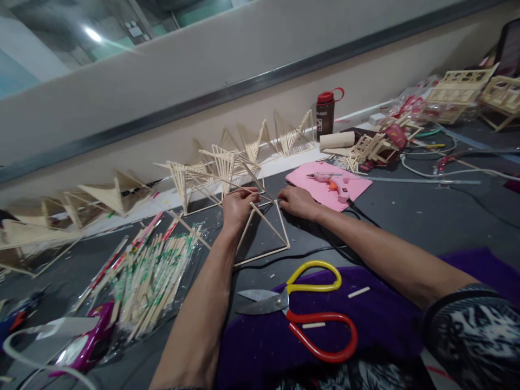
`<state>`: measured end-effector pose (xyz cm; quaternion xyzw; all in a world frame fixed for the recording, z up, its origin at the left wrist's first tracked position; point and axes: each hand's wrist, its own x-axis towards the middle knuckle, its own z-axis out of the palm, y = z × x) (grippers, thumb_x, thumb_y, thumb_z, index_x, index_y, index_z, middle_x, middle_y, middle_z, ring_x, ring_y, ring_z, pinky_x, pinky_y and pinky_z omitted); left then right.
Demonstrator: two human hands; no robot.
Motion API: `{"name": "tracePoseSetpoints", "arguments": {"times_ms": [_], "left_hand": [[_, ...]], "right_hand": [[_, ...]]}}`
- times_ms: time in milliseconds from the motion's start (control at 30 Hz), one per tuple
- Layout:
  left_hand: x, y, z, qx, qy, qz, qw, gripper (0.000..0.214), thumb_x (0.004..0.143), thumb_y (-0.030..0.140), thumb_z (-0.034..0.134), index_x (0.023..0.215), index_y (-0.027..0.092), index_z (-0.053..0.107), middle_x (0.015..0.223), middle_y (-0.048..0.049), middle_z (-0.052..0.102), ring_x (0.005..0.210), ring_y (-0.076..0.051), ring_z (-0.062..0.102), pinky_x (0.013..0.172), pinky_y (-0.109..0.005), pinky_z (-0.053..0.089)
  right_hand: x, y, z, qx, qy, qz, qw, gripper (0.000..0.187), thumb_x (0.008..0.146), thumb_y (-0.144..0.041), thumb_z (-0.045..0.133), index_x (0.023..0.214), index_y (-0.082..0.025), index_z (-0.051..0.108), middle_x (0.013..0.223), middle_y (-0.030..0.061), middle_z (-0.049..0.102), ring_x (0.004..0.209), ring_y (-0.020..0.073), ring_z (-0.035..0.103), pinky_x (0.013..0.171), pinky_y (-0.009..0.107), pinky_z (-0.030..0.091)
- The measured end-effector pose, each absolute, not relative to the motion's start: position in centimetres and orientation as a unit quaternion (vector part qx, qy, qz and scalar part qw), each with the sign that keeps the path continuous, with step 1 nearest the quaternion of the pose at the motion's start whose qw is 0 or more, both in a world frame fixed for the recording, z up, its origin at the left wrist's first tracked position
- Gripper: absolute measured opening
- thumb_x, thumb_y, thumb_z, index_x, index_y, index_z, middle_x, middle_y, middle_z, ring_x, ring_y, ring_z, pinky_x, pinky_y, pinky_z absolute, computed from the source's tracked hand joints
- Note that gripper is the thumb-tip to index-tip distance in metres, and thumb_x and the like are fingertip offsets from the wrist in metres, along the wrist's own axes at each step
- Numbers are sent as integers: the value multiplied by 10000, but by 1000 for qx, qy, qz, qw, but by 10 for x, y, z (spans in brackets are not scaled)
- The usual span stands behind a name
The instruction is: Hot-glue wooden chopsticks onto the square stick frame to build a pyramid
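Note:
My left hand is closed, thumb and fingers pinched on a thin wooden stick. Under it stands a small open frame of glued wooden sticks, with triangular sides. At the frame's upper right corner my right hand has its fingers curled together against the sticks; the exact grip is partly hidden. A pink glue gun lies on a pink pad just beyond my right hand. Nearer to me, scissors with one yellow and one red handle rest open on a purple cloth.
Several finished stick models stand along the wall. Left of my arm lie packaged chopsticks and a magenta object. A red-lidded bottle is at the back; miniature wooden chairs sit far right. A black cable crosses the table.

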<state>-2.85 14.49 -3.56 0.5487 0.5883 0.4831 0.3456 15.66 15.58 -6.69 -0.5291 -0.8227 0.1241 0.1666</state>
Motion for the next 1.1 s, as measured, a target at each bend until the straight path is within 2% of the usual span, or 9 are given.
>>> {"name": "tracePoseSetpoints", "arguments": {"times_ms": [667,833,1100], "left_hand": [[-33,141,-30,571,591,469,323,267,647,319,715,819,116,706,716,-80,708,698,-216,693,575,-276,530],[-33,142,-31,577,595,463,314,247,659,315,697,800,112,705,755,-95,718,704,-220,694,572,-281,536],[-35,146,-37,569,603,458,319,238,658,323,699,796,130,706,723,-81,707,689,-209,683,579,-273,510]], "right_hand": [[157,155,-67,-526,-826,122,164,324,895,-244,462,1110,-185,697,1147,109,688,1048,237,643,828,276,451],[154,153,-67,-531,-822,122,166,353,897,-251,460,1183,-174,653,1181,116,673,1046,242,642,815,286,459],[149,150,-68,-526,-829,107,155,345,927,-281,440,1176,-189,661,1161,115,651,1066,253,629,822,303,476]]}}
